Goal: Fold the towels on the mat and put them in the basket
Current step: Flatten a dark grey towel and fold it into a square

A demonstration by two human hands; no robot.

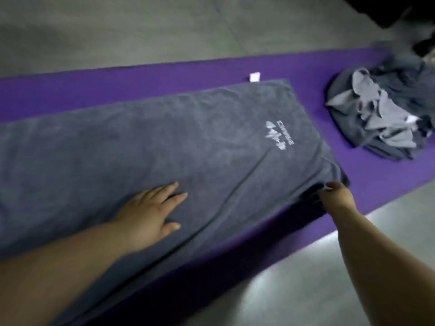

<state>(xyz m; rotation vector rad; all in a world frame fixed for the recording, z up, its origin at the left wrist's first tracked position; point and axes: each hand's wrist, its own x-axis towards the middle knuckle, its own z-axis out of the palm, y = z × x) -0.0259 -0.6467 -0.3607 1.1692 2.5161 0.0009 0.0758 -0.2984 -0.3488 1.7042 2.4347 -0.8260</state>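
Saw a long grey towel (164, 147) spread flat on the purple mat (294, 64), white logo (350, 135) facing up. Left hand (148, 212) lay open, palm pressed on the cloth. Right hand (336, 196) pinched the near right corner. Found crumpled grey towels (381, 114) heaped further right on the mat; no basket within view.

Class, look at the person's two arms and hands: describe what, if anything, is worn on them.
Nothing is worn on either. The left hand and right hand are bare, with no gloves, and no rings or watch can be made out. Both forearms are uncovered as far as the frame shows; no sleeves appear. The image is somewhat blurred.
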